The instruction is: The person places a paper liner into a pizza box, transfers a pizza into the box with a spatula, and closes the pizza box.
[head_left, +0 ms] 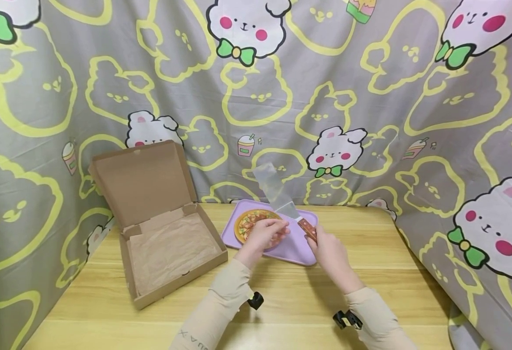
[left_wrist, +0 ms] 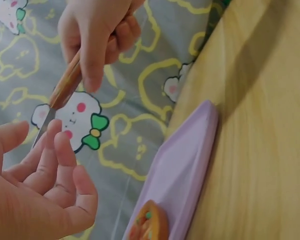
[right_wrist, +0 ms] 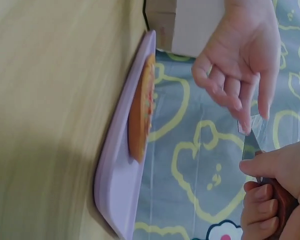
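My right hand (head_left: 331, 253) grips the wooden handle (left_wrist: 67, 82) of a spatula with a wide metal blade (head_left: 275, 187), its blade raised and angled up to the left above the tray. My left hand (head_left: 268, 234) hovers close to the base of the blade with its fingers loosely bent and holds nothing; whether a fingertip touches the metal I cannot tell. Beneath it a small round pizza (head_left: 249, 219) lies on the left part of a lilac tray (head_left: 297, 250). The left hand hides part of the pizza in the head view, while the right wrist view shows the pizza (right_wrist: 138, 120) edge-on.
To the left stands a cardboard pizza box (head_left: 174, 253), its lid (head_left: 146, 182) raised and brown paper (head_left: 172, 250) lining the bottom. A patterned curtain (head_left: 256, 97) hangs behind and beside the wooden table (head_left: 291, 311).
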Demonstrator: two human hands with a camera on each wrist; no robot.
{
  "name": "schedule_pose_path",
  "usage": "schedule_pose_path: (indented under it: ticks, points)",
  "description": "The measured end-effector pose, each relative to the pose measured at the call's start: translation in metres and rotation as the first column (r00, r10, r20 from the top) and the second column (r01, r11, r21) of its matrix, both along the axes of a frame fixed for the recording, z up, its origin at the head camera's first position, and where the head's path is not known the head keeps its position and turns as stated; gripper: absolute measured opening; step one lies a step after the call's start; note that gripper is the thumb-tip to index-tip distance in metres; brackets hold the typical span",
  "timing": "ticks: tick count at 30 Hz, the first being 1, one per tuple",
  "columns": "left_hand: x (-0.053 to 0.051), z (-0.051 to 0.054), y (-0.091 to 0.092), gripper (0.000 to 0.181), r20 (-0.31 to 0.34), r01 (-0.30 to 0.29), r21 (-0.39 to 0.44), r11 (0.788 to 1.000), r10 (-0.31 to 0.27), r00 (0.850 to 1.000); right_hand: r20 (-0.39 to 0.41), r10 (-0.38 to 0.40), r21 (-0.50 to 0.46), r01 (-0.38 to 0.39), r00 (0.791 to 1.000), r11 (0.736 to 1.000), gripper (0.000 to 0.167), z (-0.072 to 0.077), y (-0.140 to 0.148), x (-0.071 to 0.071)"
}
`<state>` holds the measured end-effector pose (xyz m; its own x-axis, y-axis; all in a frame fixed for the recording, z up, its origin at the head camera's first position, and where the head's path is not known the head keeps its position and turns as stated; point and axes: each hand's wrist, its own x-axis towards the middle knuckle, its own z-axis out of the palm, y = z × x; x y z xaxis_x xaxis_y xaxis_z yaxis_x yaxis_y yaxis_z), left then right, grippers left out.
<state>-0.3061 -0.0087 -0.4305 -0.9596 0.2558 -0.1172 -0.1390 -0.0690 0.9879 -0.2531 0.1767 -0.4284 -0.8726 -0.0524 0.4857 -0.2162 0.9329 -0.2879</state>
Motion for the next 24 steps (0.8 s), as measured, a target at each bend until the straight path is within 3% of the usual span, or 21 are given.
schedule_pose_path:
  ticks: [6, 17, 24]
  points:
    - [-0.007, 0.007, -0.015, 0.032, -0.068, 0.004, -0.058, 0.998, -0.008, 0.998, -0.002, -0.015, -0.014, 0.015, 1.0, 1.0, 0.026, 0.004, 0.017, 0.002]
    - [-0.015, 0.036, -0.044, 0.031, -0.146, -0.041, -0.149, 0.988, 0.019, 0.989, 0.096, -0.077, -0.052, 0.083, 0.992, 0.995, 0.029, 0.003, 0.052, 0.009]
    - [-0.025, 0.051, -0.057, 0.03, -0.186, -0.079, -0.199, 0.977, 0.042, 0.982, 0.083, -0.086, -0.039, 0.09, 0.993, 0.995, 0.032, 0.003, 0.071, 0.017]
